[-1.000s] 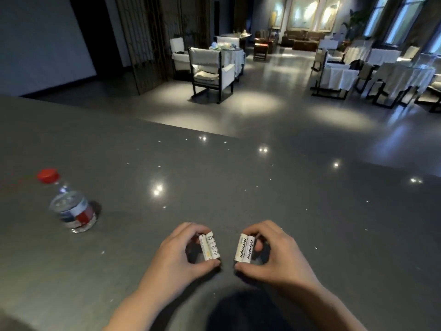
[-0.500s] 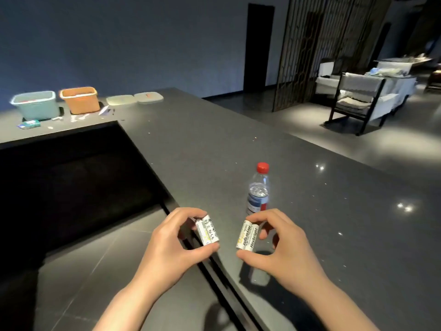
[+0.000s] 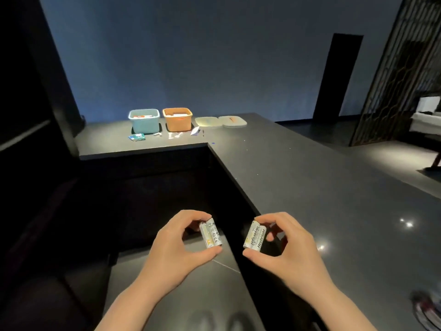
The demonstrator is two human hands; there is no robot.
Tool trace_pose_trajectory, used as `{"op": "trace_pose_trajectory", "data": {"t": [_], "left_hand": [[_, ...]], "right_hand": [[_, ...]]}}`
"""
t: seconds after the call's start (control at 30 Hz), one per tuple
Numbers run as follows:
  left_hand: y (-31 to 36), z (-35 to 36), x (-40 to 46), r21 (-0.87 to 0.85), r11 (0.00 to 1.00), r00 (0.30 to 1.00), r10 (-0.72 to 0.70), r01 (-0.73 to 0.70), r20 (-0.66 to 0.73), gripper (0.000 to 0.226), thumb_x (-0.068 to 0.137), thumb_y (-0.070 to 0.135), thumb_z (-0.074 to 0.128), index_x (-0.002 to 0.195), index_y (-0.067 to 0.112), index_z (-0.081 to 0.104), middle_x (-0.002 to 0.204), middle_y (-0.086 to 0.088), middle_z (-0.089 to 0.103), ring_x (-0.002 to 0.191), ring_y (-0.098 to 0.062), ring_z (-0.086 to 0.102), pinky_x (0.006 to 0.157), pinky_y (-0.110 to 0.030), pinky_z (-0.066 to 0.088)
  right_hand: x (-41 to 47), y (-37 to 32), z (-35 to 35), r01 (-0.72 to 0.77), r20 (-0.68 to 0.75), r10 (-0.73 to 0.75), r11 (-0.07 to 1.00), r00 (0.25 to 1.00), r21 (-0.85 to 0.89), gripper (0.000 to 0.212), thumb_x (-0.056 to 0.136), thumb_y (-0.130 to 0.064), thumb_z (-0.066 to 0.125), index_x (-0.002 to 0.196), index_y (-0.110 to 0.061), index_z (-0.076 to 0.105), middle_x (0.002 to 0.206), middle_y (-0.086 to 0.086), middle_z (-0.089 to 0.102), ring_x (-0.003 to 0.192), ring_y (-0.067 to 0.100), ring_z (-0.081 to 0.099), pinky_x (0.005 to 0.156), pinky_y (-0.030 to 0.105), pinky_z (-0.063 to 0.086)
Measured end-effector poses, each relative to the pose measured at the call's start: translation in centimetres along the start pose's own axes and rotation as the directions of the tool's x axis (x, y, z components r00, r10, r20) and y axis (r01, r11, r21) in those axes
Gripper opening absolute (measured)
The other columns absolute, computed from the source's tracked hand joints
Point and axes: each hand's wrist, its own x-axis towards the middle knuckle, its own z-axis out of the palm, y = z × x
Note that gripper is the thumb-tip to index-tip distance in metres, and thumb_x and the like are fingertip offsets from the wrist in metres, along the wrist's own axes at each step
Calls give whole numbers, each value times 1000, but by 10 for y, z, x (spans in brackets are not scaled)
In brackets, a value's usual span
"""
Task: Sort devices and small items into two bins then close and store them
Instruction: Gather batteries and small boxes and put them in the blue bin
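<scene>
My left hand [image 3: 176, 249] pinches a pair of white batteries [image 3: 211, 233] between thumb and fingers, held in front of me. A second pair of white batteries [image 3: 254, 235] sits pinched in my right hand [image 3: 286, 254]. Far off on the dark counter stand a blue bin [image 3: 144, 121] and, just right of it, an orange bin [image 3: 178, 119], both without lids. Two pale lids [image 3: 220, 121] lie flat to the right of the orange bin.
Small items lie in front of the bins: a teal packet [image 3: 136, 137], white bits [image 3: 174, 135] and a card [image 3: 195, 130]. The L-shaped counter [image 3: 310, 177] runs along my right. A blurred bottle [image 3: 427, 309] is at the lower right edge. A dark recess lies below the counter.
My view has swung left from the dining room to the far counter corner with the bins. The bottle slid out to the lower right. Both hands keep holding their batteries.
</scene>
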Motion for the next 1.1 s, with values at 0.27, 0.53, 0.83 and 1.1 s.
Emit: {"op": "trace_pose_trajectory", "data": {"t": [0.27,0.53,0.83,1.1], "left_hand": [[-102,-34,94,100,995,996,-8,17,-84,50,59,36,86,102,40,61,105,23,59,101,-1,57,82,-9,41],[-191,-69,225,177,983,990,-21,45,-137,52,57,37,86,103,37,61,101,19,61,94,-7,59,77,-8,39],[-317,-124,349,216,973,985,-42,78,-169,53,59,39,86,106,36,61,101,20,61,94,-5,59,75,-6,37],[-444,-194,497,193,980,992,-15,39,-128,52,58,50,81,103,40,59,104,24,59,96,-3,58,74,-7,39]], "right_hand": [[134,36,102,99,64,-104,992,993,73,50,56,-49,77,102,-43,58,103,-17,59,84,12,57,69,15,45],[294,70,180,178,148,-187,981,971,73,48,57,-49,78,100,-40,59,99,-17,59,82,12,57,66,13,42],[454,80,299,234,220,-246,969,944,81,51,59,-47,81,105,-37,60,99,-21,58,85,9,56,67,12,42],[607,86,413,209,164,-213,977,963,42,51,59,-56,75,104,-44,56,105,-28,55,90,3,56,68,17,47]]}}
